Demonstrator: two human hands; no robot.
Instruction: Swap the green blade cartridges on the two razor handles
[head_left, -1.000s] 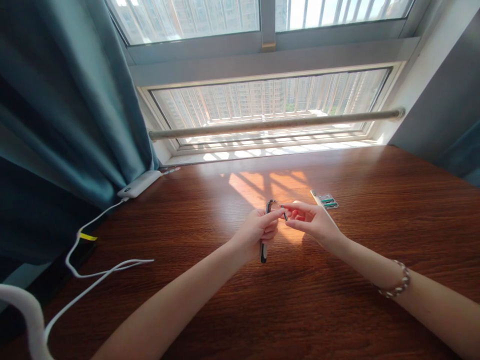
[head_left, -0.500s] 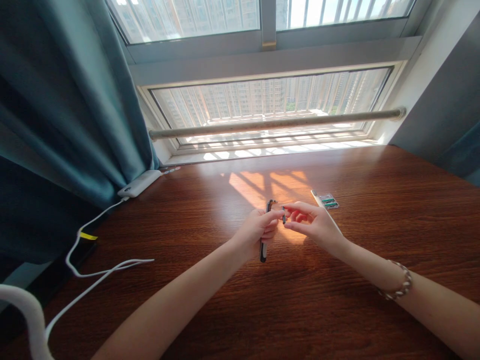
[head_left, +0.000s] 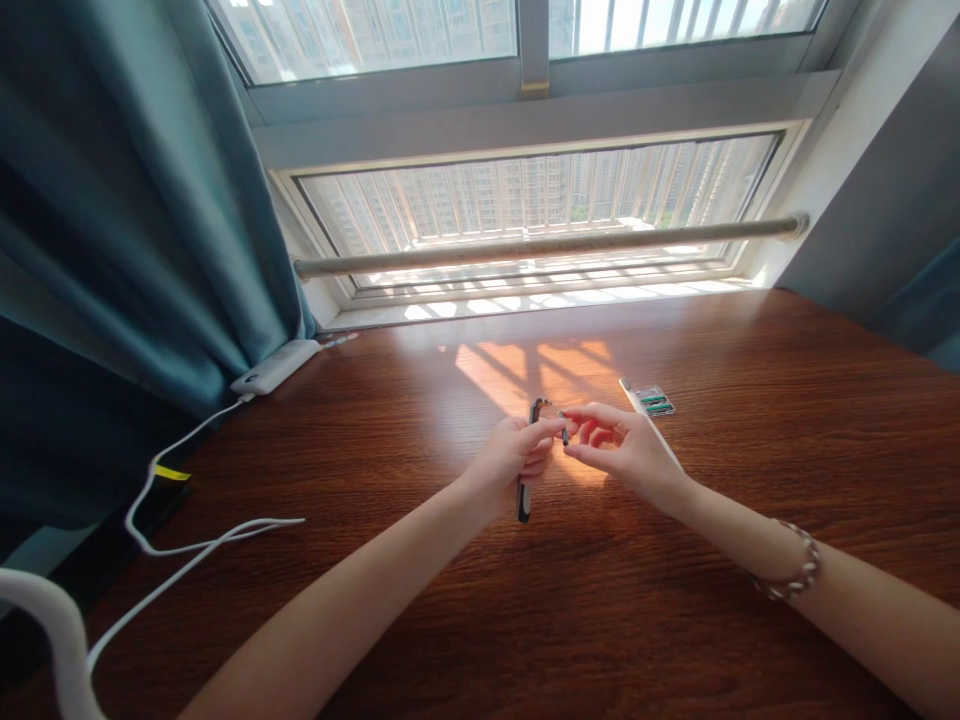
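Observation:
My left hand [head_left: 517,455] is closed around a slim black-and-grey handle [head_left: 523,500], held roughly upright with a curved, hook-like head at its top. A small dark bar-shaped piece [head_left: 564,430] sits between the two hands, by the left thumb tip. The forefinger and thumb of my right hand [head_left: 622,450] pinch this piece near its upper and lower ends. Its exact kind is too small to make out. Behind the right hand lies a thin white strip [head_left: 634,395], partly hidden by that hand. Beside it is a small clear packet with green bars [head_left: 656,401].
The brown wooden table [head_left: 420,600] runs up to a window with a horizontal rail [head_left: 540,246]. At the left, a white power bank-like block [head_left: 276,368] connects to a white cable [head_left: 142,500]. A blue curtain [head_left: 187,200] hangs beside it.
The whole view has shifted slightly, so everything appears a little further left. Both hands keep the same hold, with the small dark piece still between them.

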